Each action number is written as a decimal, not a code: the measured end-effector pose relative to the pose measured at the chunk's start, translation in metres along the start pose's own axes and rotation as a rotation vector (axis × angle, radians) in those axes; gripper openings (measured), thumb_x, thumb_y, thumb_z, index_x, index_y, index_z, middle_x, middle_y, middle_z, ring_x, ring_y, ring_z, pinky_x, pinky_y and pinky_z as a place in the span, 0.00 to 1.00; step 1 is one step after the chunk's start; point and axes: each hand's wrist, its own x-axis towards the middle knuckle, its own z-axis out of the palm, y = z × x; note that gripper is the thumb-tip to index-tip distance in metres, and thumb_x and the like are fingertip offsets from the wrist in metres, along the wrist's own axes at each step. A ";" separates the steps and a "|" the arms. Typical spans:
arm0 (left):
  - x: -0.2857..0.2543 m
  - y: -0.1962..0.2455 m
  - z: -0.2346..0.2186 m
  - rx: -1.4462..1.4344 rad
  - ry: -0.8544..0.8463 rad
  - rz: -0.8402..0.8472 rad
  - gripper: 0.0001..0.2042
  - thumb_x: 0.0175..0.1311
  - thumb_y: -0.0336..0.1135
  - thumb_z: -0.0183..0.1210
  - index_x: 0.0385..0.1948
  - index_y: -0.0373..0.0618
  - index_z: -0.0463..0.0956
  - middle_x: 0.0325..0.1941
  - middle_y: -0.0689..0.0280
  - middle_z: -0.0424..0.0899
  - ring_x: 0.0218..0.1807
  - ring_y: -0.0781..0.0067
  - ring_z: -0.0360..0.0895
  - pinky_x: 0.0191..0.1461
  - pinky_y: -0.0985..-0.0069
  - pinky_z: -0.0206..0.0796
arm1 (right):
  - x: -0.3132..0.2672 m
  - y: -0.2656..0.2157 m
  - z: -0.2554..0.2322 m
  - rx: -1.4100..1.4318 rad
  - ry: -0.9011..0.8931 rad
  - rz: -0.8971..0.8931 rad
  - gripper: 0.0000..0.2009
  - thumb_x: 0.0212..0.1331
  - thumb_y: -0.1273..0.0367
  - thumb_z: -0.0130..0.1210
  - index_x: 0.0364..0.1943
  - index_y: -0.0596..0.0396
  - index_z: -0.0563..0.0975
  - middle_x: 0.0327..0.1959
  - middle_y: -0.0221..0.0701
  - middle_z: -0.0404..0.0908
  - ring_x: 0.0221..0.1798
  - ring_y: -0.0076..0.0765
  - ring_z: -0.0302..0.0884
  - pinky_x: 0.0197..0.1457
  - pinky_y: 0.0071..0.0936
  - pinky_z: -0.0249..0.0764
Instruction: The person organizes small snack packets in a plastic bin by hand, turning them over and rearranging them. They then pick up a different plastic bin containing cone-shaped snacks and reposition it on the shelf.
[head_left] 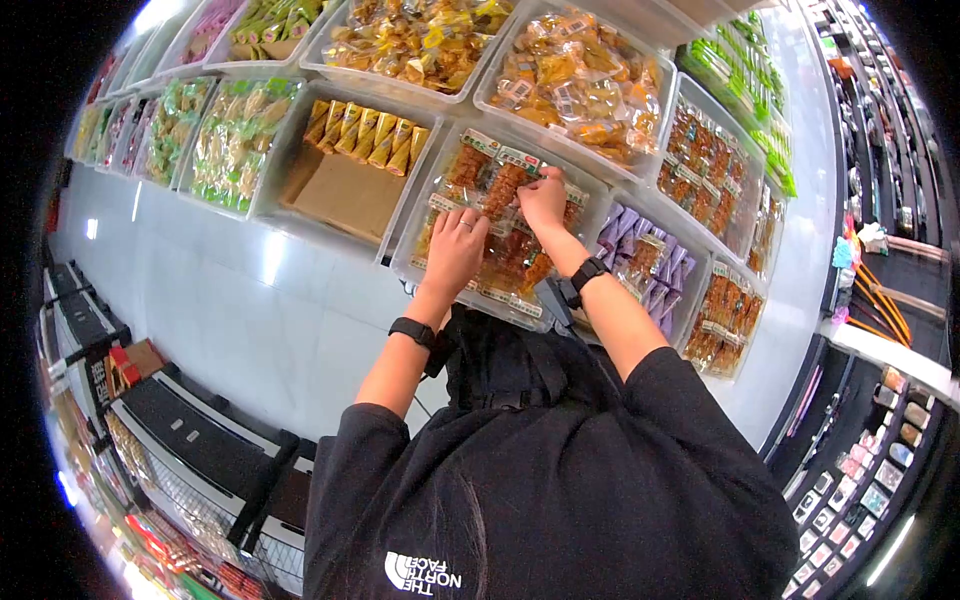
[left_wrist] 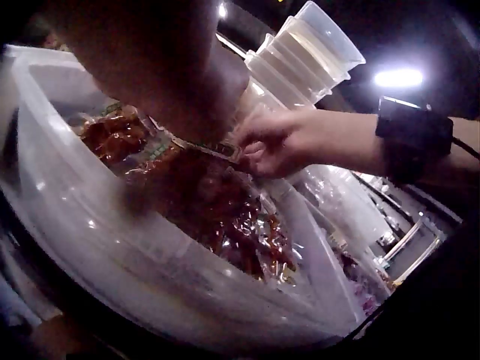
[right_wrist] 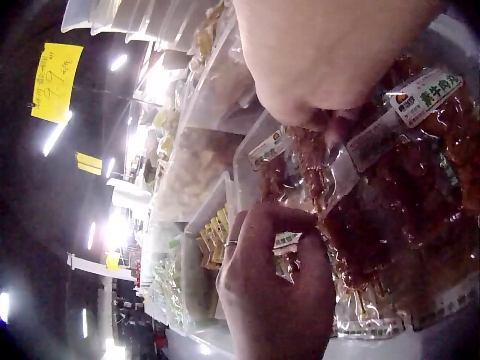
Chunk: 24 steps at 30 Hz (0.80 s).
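Overhead, both arms outstretched, left hand [head_left: 455,250] flat on skewer packets [head_left: 500,255], right hand [head_left: 543,198] fingers pinching one packet's edge.

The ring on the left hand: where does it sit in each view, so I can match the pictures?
Head: ring on the left hand, centre of the picture, over the clear bin of red snack packs.
Left wrist: not in view; only the right hand shows.
Right wrist: ring at lower centre-left, on the left hand's edge.
Shared landmark: the red snack packs in that bin.
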 end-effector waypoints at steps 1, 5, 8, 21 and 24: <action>0.000 -0.001 0.000 -0.002 -0.004 0.015 0.06 0.49 0.29 0.53 0.30 0.44 0.71 0.38 0.63 0.73 0.46 0.62 0.69 0.51 0.65 0.61 | 0.003 0.004 0.002 0.007 0.011 0.007 0.23 0.43 0.73 0.56 0.47 0.60 0.64 0.26 0.40 0.78 0.33 0.50 0.78 0.39 0.43 0.72; 0.001 -0.001 -0.005 -0.032 0.026 0.032 0.08 0.48 0.29 0.54 0.31 0.45 0.70 0.36 0.63 0.73 0.43 0.62 0.70 0.50 0.66 0.61 | 0.008 0.015 0.004 0.210 0.047 -0.032 0.16 0.45 0.77 0.56 0.41 0.67 0.68 0.23 0.37 0.79 0.17 0.31 0.75 0.20 0.26 0.71; 0.005 0.002 -0.009 -0.084 0.094 0.054 0.07 0.50 0.29 0.55 0.31 0.44 0.70 0.33 0.63 0.73 0.40 0.60 0.71 0.48 0.66 0.62 | -0.020 -0.015 -0.027 0.484 -0.114 0.145 0.10 0.47 0.76 0.56 0.34 0.65 0.72 0.24 0.35 0.78 0.22 0.29 0.76 0.23 0.25 0.71; 0.005 0.024 0.014 -1.271 0.396 -0.795 0.05 0.60 0.29 0.57 0.31 0.41 0.70 0.23 0.75 0.71 0.23 0.89 0.62 0.24 0.86 0.54 | -0.064 -0.031 -0.064 0.950 -0.452 0.367 0.08 0.55 0.67 0.57 0.37 0.49 0.73 0.34 0.26 0.77 0.37 0.24 0.75 0.35 0.22 0.69; 0.001 0.023 0.018 -1.348 0.366 -0.881 0.05 0.60 0.31 0.55 0.29 0.39 0.71 0.25 0.72 0.75 0.24 0.86 0.69 0.25 0.87 0.60 | -0.050 -0.034 -0.046 0.864 -0.335 0.245 0.06 0.55 0.70 0.57 0.35 0.53 0.74 0.29 0.25 0.77 0.31 0.23 0.76 0.31 0.21 0.69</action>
